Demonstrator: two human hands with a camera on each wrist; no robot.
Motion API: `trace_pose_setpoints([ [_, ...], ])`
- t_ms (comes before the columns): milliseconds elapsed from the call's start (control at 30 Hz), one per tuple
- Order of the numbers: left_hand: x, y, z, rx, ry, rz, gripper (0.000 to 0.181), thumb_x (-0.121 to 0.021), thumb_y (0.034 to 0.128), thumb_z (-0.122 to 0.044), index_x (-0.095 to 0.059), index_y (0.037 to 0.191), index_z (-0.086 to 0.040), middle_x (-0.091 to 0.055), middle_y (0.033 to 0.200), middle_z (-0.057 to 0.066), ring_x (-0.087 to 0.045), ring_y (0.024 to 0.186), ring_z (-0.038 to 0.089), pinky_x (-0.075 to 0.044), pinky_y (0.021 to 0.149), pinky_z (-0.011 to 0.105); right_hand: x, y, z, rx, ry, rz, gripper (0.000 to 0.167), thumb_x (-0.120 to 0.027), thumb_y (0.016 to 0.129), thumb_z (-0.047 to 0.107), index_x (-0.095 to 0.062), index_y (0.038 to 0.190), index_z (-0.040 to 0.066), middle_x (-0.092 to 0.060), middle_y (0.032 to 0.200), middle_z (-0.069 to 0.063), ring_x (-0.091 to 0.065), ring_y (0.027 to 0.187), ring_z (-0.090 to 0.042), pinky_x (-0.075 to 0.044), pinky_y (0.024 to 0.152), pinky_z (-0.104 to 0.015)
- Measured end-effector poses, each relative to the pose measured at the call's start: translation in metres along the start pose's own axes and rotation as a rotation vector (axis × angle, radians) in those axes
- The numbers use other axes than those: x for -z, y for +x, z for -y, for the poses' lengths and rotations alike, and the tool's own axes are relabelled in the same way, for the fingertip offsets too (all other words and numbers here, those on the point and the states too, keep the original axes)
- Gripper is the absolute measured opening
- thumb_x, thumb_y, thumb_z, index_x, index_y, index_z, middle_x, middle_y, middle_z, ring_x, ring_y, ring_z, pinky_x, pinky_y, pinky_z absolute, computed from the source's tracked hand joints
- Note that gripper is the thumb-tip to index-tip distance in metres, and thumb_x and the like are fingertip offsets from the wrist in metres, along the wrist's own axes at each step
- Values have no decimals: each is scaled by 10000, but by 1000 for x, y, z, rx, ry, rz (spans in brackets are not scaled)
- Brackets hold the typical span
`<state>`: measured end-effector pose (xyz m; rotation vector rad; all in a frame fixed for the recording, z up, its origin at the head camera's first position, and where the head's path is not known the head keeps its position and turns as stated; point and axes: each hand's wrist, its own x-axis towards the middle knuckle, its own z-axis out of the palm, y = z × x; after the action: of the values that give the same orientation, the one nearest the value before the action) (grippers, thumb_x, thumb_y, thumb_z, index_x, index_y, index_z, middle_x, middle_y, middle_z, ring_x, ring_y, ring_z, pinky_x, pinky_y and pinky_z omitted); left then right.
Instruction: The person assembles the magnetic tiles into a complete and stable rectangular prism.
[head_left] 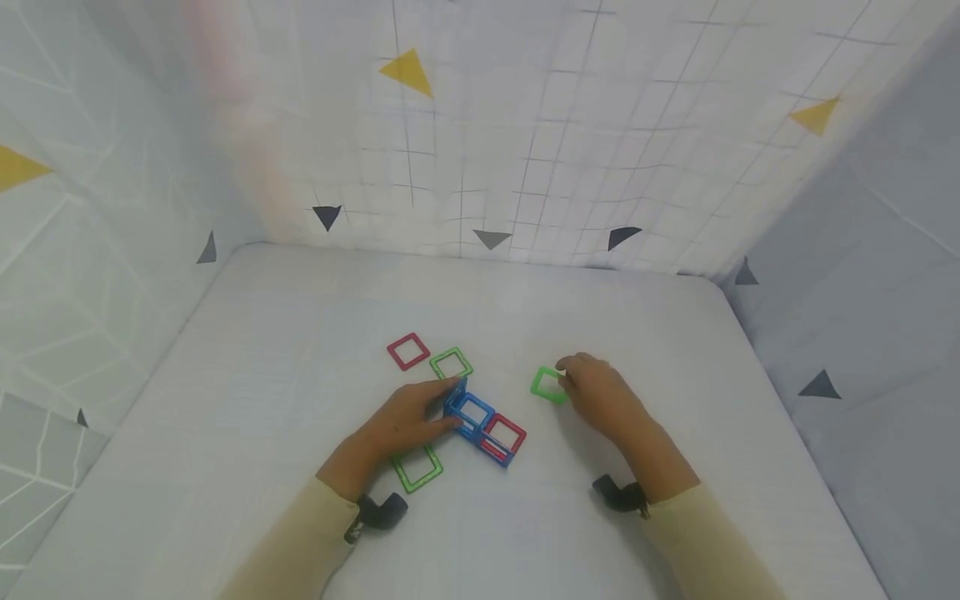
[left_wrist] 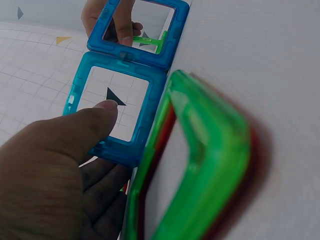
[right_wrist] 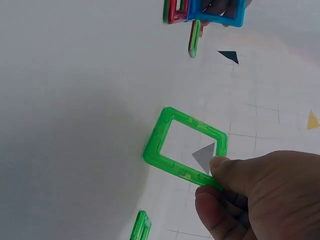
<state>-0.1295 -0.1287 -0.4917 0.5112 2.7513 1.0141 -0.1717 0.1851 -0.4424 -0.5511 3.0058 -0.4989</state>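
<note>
My left hand [head_left: 397,423] holds a joined group of square-framed magnetic tiles, its thumb lying against a blue tile [left_wrist: 77,82]. More blue frames and a red tile [head_left: 505,432] belong to that group, and one blue frame stands up at its left end. Over to the right, my right hand [head_left: 600,396] pinches a corner of a green magnetic tile [right_wrist: 182,172] between thumb and fingers. This tile is tilted up in the right wrist view. Part of the left hand's fingers is hidden behind the blue frame.
A loose red tile [head_left: 408,352] and a green tile [head_left: 452,362] lie beyond the left hand. Another green tile [head_left: 418,471] lies partly under that hand. Patterned cloth [head_left: 525,150] hangs behind the white table [head_left: 315,292].
</note>
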Motion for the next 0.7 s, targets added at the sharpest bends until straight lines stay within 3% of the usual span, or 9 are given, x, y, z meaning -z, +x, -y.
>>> trace_pose_setpoints([
  [233,0,0,1,11,2,0,666,-725,900,-417,-459,1497,-292,-524,1476,-88,-463,1385,125,-428,1104,360,-3,-9,-1,94,9,-75,198,-682,926,74,-701,1121,42,-652,913,-19,-566,792,-160,-542,740,-344],
  [333,-1,1,2,11,0,1,667,-725,900,-419,-458,1497,-291,-523,1477,-86,-463,1385,129,-429,1103,363,-4,-11,-1,95,-2,-81,202,-691,925,91,-708,1122,51,-656,898,-8,-556,774,-156,-537,723,-333],
  [500,-2,1,3,11,-11,7,663,-721,903,-420,-456,1498,-296,-520,1478,-94,-462,1385,124,-431,1102,362,-7,-15,-1,87,-22,-104,238,-700,929,133,-722,1159,74,-725,978,-26,-656,886,-207,-575,815,-402],
  [700,-1,0,3,1,-4,1,661,-721,904,-419,-459,1497,-290,-522,1477,-94,-463,1384,120,-431,1102,362,-12,-21,-1,104,-7,-178,239,-725,912,135,-741,1147,95,-679,838,19,-536,709,-122,-529,674,-316],
])
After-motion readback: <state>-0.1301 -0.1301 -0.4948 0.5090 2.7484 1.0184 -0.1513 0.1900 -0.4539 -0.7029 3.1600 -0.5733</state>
